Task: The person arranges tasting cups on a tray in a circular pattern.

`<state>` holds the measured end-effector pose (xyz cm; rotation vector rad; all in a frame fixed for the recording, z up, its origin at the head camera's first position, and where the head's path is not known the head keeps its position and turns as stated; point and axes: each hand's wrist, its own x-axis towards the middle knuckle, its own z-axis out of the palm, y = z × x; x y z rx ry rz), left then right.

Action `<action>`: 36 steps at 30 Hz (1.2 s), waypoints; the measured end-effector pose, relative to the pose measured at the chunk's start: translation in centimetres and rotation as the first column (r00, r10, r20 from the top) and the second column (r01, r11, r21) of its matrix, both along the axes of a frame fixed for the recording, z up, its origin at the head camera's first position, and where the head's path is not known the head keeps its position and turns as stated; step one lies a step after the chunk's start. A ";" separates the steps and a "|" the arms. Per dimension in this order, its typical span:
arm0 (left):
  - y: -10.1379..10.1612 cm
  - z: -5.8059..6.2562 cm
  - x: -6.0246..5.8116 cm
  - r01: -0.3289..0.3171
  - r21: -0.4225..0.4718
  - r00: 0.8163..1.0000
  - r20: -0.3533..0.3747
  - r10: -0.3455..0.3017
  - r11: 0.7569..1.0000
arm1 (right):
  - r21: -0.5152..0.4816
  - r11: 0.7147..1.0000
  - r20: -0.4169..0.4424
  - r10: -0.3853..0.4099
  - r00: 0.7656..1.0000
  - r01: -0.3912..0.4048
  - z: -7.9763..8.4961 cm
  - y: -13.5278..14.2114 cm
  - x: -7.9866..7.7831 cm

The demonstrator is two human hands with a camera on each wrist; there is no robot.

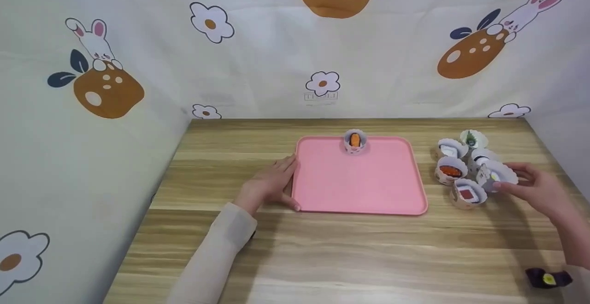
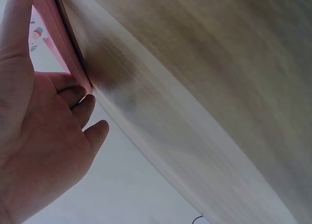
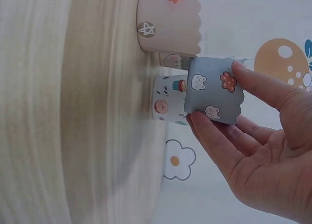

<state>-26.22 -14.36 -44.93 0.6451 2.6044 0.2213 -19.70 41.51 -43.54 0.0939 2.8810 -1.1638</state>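
A pink tray point(image 1: 359, 179) lies on the wooden table. My left hand point(image 1: 267, 186) rests at its left edge, fingers fairly straight along the rim and thumb near the front corner. On the tray's back edge stands a paper cup point(image 1: 355, 150) with an orange-topped sushi-like piece in it. At the right, my right hand point(image 1: 537, 188) pinches a grey-blue paper baking cup point(image 3: 212, 92) with bear prints and a scalloped rim, between thumb and fingers. It appears tilted and lifted off the table, beside the other cups. A small yellow spot shows inside it.
Several paper cups cluster at the right: one with an orange-red topping point(image 1: 450, 171), one with a red-topped white piece point(image 1: 468, 194), one with something green point(image 1: 473, 139). A dark strip with a yellow flower-like spot point(image 1: 548, 278) is at the right wrist. Printed cloth walls surround the table.
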 end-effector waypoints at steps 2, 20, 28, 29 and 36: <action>0.0 0.0 0.0 -0.004 0.004 1.000 0.000 0.004 1.000 | 0.041 0.999 0.013 -0.003 1.000 0.002 0.3 -0.1 -0.1; -0.3 0.1 0.2 -0.033 0.031 0.999 0.030 0.032 0.999 | 0.028 0.999 0.019 0.026 0.999 -0.026 1.9 -2.4 -0.9; -0.3 -0.2 -0.1 -0.023 0.050 0.999 0.043 0.021 0.998 | -0.035 0.996 -0.001 0.078 0.997 -0.078 2.5 -4.0 -1.7; -0.3 -0.2 -0.1 -0.028 0.054 0.998 0.050 0.025 0.998 | -0.033 0.996 0.004 0.085 0.996 -0.084 2.6 -4.2 -1.8; -0.2 -0.3 -0.1 -0.020 0.042 0.999 0.044 0.018 0.999 | -0.076 0.990 0.028 0.122 0.992 -0.120 2.9 -5.9 -2.5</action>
